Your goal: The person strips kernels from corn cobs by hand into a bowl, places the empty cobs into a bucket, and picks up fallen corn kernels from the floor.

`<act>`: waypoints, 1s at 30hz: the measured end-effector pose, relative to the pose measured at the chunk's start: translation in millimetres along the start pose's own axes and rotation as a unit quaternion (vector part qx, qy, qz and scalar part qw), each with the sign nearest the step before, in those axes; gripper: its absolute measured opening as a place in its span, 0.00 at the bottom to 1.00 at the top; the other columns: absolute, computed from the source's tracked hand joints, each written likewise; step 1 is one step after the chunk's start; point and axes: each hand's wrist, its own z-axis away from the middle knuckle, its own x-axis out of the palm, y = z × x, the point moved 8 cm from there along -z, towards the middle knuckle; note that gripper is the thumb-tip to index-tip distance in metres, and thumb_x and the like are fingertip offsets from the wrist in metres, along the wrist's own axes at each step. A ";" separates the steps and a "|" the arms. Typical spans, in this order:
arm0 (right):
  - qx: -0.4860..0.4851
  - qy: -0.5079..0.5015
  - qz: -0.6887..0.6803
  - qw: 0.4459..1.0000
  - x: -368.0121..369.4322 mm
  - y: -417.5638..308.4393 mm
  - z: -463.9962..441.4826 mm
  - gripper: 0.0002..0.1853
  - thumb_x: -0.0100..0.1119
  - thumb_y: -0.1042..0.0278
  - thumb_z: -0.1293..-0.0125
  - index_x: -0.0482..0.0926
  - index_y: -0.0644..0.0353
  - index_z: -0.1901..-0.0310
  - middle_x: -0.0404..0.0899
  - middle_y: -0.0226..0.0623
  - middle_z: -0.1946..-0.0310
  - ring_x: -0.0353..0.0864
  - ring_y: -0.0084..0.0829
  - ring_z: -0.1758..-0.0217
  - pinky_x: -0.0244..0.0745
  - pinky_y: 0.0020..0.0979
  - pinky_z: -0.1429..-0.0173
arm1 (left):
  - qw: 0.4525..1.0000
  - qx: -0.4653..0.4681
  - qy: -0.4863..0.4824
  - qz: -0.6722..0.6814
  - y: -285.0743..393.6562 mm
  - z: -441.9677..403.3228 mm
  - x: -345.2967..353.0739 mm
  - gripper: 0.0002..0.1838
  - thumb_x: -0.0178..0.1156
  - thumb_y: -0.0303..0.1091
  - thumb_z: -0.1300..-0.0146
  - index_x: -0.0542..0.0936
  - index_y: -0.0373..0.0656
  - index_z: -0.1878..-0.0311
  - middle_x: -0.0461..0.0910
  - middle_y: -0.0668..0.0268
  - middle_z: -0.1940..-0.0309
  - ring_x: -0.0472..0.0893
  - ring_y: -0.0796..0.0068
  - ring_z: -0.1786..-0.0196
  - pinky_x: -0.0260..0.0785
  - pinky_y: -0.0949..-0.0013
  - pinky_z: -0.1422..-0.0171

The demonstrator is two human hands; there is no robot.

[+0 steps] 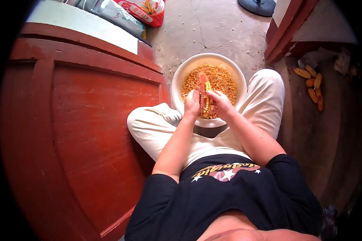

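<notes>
Between my two hands is a corn cob (204,94), held upright in view over a white basin. Part of the cob is bare and reddish, while rows of yellow kernels remain along its right side. My left hand (192,103) is closed around the cob's left side. On the other side my right hand (222,105) grips it, with the thumb against the kernel rows. Loose corn kernels (226,83) fill the bottom of the basin (176,86), which stands between my bent legs. The fingers behind the cob are partly hidden.
A red wooden door (104,136) stands close on my left. Several corn cobs (313,83) lie on the floor at right, beyond a red door frame (283,34). Scattered kernels dot the concrete floor (213,28). A red bag (151,12) and a black round base (258,6) are farther off.
</notes>
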 end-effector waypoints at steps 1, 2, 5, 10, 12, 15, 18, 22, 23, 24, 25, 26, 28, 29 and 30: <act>-0.013 0.002 -0.004 1.000 3.7 -10.5 5.3 0.18 0.58 0.54 0.42 0.71 0.56 0.56 0.74 0.28 0.65 0.74 0.20 0.67 0.70 0.23 0.68 | 0.996 0.042 -0.016 -0.078 15.2 9.9 5.9 0.22 0.53 0.47 0.37 0.76 0.33 0.58 0.78 0.63 0.70 0.75 0.77 0.66 0.67 0.73 0.60; -0.017 0.003 -0.007 1.000 1.5 -11.1 3.5 0.18 0.58 0.54 0.42 0.71 0.56 0.56 0.74 0.28 0.65 0.74 0.20 0.67 0.70 0.23 0.68 | 0.984 0.084 -0.032 -0.156 26.1 17.4 11.6 0.21 0.52 0.46 0.37 0.76 0.33 0.58 0.78 0.63 0.70 0.75 0.77 0.66 0.67 0.73 0.61; -0.023 -0.007 0.003 1.000 2.7 -9.4 3.5 0.20 0.60 0.54 0.44 0.70 0.60 0.57 0.73 0.31 0.65 0.74 0.21 0.66 0.72 0.24 0.69 | 0.977 0.122 -0.065 -0.160 27.0 24.8 14.9 0.18 0.51 0.42 0.35 0.75 0.33 0.56 0.78 0.62 0.69 0.75 0.78 0.66 0.67 0.73 0.61; -0.056 -0.009 0.021 0.998 -1.2 -9.1 -1.9 0.22 0.62 0.55 0.45 0.70 0.61 0.55 0.73 0.32 0.62 0.73 0.21 0.66 0.71 0.24 0.68 | 0.995 0.085 -0.045 -0.023 14.7 18.2 4.6 0.18 0.48 0.41 0.34 0.76 0.33 0.57 0.78 0.65 0.68 0.75 0.81 0.65 0.68 0.74 0.60; -0.073 -0.002 0.056 0.996 -2.7 -11.5 -2.6 0.24 0.63 0.56 0.46 0.70 0.62 0.54 0.73 0.34 0.61 0.73 0.21 0.65 0.71 0.24 0.66 | 0.995 0.077 -0.042 -0.046 18.8 15.1 2.5 0.19 0.48 0.44 0.34 0.75 0.34 0.57 0.78 0.66 0.67 0.75 0.82 0.65 0.69 0.74 0.59; -0.097 -0.002 0.097 0.991 7.1 -22.1 7.8 0.23 0.63 0.59 0.46 0.69 0.64 0.53 0.74 0.34 0.63 0.73 0.20 0.65 0.69 0.23 0.64 | 0.994 -0.026 -0.049 0.092 28.8 9.7 11.5 0.25 0.47 0.52 0.35 0.75 0.35 0.58 0.77 0.68 0.68 0.74 0.80 0.67 0.68 0.74 0.60; -0.126 -0.006 0.123 0.984 9.4 -19.8 6.2 0.22 0.64 0.63 0.46 0.69 0.66 0.53 0.75 0.34 0.66 0.73 0.21 0.64 0.69 0.22 0.61 | 0.994 0.057 -0.071 -0.058 28.4 -10.4 21.4 0.26 0.47 0.54 0.36 0.75 0.34 0.60 0.76 0.67 0.71 0.73 0.78 0.69 0.66 0.72 0.62; -0.146 -0.017 0.094 0.985 3.1 -13.4 -3.6 0.22 0.64 0.63 0.46 0.70 0.65 0.54 0.75 0.34 0.65 0.73 0.20 0.65 0.69 0.22 0.63 | 0.986 0.102 -0.031 -0.131 37.0 -7.3 20.9 0.25 0.47 0.50 0.35 0.77 0.34 0.68 0.75 0.62 0.78 0.72 0.74 0.72 0.64 0.67 0.66; -0.170 -0.024 0.094 0.981 2.4 -12.3 -5.2 0.21 0.63 0.63 0.46 0.70 0.65 0.54 0.75 0.33 0.66 0.73 0.19 0.66 0.68 0.21 0.65 | 0.983 0.100 -0.021 -0.150 36.7 -6.1 19.2 0.24 0.45 0.48 0.34 0.77 0.34 0.69 0.75 0.62 0.78 0.72 0.74 0.73 0.65 0.67 0.66; -0.167 -0.024 0.094 0.981 4.9 -14.3 -0.6 0.21 0.63 0.63 0.46 0.70 0.65 0.54 0.75 0.33 0.66 0.73 0.19 0.66 0.68 0.21 0.65 | 0.984 0.098 -0.020 -0.150 32.4 -6.5 17.1 0.24 0.45 0.48 0.34 0.77 0.34 0.69 0.75 0.62 0.78 0.72 0.74 0.73 0.65 0.67 0.66; -0.137 -0.035 0.087 0.986 7.7 -13.0 3.6 0.21 0.63 0.63 0.46 0.70 0.64 0.54 0.75 0.32 0.66 0.72 0.18 0.67 0.67 0.20 0.67 | 0.984 0.105 0.009 -0.141 27.9 -8.3 9.8 0.24 0.45 0.48 0.34 0.77 0.34 0.69 0.75 0.62 0.79 0.73 0.74 0.73 0.65 0.66 0.65; -0.108 -0.046 0.080 0.990 11.1 -12.6 6.0 0.20 0.63 0.63 0.46 0.70 0.63 0.54 0.75 0.31 0.66 0.72 0.18 0.67 0.66 0.19 0.69 | 0.984 0.114 0.038 -0.133 24.7 -11.7 3.0 0.24 0.44 0.47 0.33 0.77 0.34 0.69 0.75 0.62 0.79 0.73 0.74 0.73 0.66 0.66 0.64; -0.080 -0.038 0.073 0.993 9.0 -11.2 4.3 0.20 0.63 0.64 0.46 0.71 0.62 0.54 0.75 0.30 0.66 0.71 0.17 0.68 0.65 0.18 0.70 | 0.985 0.106 0.020 -0.136 33.0 -8.2 0.7 0.23 0.45 0.48 0.34 0.76 0.34 0.66 0.76 0.63 0.76 0.75 0.75 0.71 0.67 0.67 0.63; -0.070 -0.035 0.062 0.995 9.3 -12.1 2.7 0.20 0.63 0.64 0.46 0.70 0.62 0.54 0.74 0.31 0.64 0.70 0.17 0.69 0.65 0.17 0.71 | 0.998 0.050 -0.023 -0.044 27.5 -4.6 3.7 0.23 0.46 0.50 0.35 0.76 0.35 0.63 0.76 0.63 0.74 0.75 0.74 0.69 0.67 0.68 0.62; -0.070 -0.036 0.063 0.995 9.5 -12.9 2.9 0.20 0.63 0.64 0.46 0.70 0.62 0.54 0.74 0.31 0.64 0.70 0.17 0.69 0.65 0.17 0.71 | 0.997 -0.005 -0.065 0.049 31.1 3.6 11.6 0.24 0.47 0.51 0.36 0.75 0.35 0.60 0.77 0.63 0.72 0.75 0.74 0.68 0.67 0.69 0.61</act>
